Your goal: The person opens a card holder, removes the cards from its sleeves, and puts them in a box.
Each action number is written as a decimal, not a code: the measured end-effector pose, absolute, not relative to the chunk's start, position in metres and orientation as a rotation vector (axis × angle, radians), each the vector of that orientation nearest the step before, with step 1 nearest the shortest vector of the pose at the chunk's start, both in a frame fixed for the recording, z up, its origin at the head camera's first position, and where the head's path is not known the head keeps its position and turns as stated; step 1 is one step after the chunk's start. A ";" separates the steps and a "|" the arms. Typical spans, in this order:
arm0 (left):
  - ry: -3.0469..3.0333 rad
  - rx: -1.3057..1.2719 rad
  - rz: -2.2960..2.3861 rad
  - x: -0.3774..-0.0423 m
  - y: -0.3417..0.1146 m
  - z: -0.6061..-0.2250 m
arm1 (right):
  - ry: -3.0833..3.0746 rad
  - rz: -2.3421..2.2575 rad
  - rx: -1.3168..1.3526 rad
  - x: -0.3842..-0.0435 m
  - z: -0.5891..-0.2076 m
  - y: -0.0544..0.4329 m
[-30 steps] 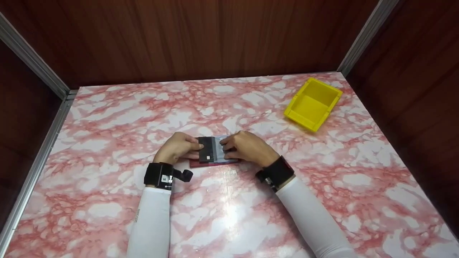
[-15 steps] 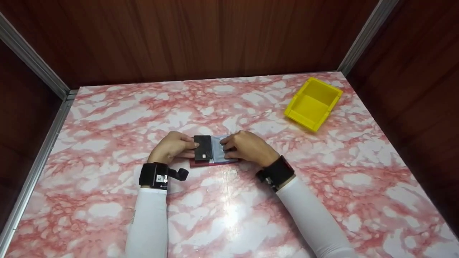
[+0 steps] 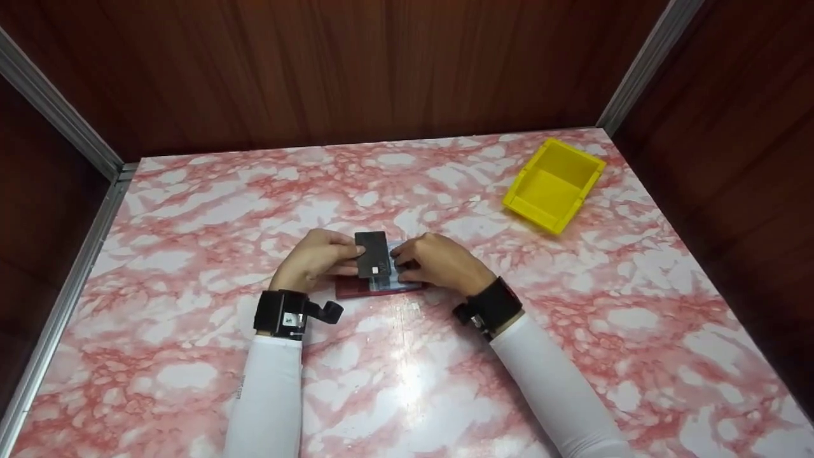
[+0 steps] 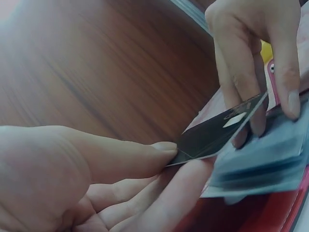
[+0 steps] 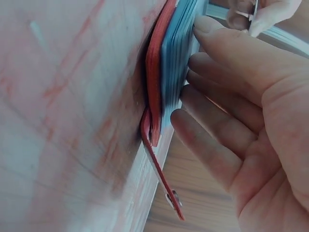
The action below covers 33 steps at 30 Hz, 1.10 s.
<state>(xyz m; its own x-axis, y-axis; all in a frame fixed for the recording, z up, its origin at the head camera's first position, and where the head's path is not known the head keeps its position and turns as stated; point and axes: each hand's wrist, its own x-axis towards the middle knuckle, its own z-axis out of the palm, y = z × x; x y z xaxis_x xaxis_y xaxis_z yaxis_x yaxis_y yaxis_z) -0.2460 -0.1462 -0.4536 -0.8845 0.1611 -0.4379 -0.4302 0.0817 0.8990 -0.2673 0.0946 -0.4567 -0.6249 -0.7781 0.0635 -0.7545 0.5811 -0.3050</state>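
- L. hand [image 3: 316, 257]: thumb above, index finger below, pinching the black card [image 3: 372, 254] by one edge; other fingers curled beneath.
- R. hand [image 3: 440, 259]: fingers parted, slightly bent, tips resting on the clear pockets [image 4: 277, 150]; whether any page is gripped btwn them, can't tell.
- Card: tilted, w/ pale chip mark, above the pockets, its far end near the R. fingertips; contact w/ pockets, if any, unclear.
- Red card holder [image 3: 353, 291]: unfolded on the table, pockets stacked on its cover; a red snap tab [image 5: 161, 174] juts from one end (R. wrist view).
- Progress (judged): approx. midway. Done: holder unfolded, pockets exposed, card in fingers. Left: card not yet seated in a pocket or laid down; going in vs. coming out, can't tell from this moment. Contents of pockets also unclear.
- Surface: table [image 3: 191, 375], red-and-white marbled, glossy, w/ a bright glare patch nearer the person. Yellow bin [image 3: 551, 194] at far R., set askew, well apart from both hands; nothing visible inside.
- Room: dark reddish-brown wood-grain panels [image 3: 318, 70] at back & both sides; grey metal strips [image 3: 60, 95] along the corners.
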 end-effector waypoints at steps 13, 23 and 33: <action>1.921 -0.247 2.075 -0.248 -0.116 -0.448 | 2.470 -1.358 -0.592 -0.267 -0.434 0.100; 1.901 -0.184 2.122 -0.249 -0.108 -0.453 | 2.229 -1.554 -0.334 -0.267 -0.437 0.100; 1.914 -0.206 2.111 -0.249 -0.106 -0.453 | 2.187 -1.596 -0.280 -0.270 -0.438 0.102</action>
<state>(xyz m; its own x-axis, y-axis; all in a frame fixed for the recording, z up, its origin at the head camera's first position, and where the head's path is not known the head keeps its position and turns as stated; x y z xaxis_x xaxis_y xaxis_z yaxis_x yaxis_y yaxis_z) -0.2492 -0.1058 -0.4533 -0.9496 0.1124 -0.2926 -0.3021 -0.0800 0.9499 -0.2696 0.1017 -0.4378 -0.8928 -0.3971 -0.2125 0.0813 0.3219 -0.9433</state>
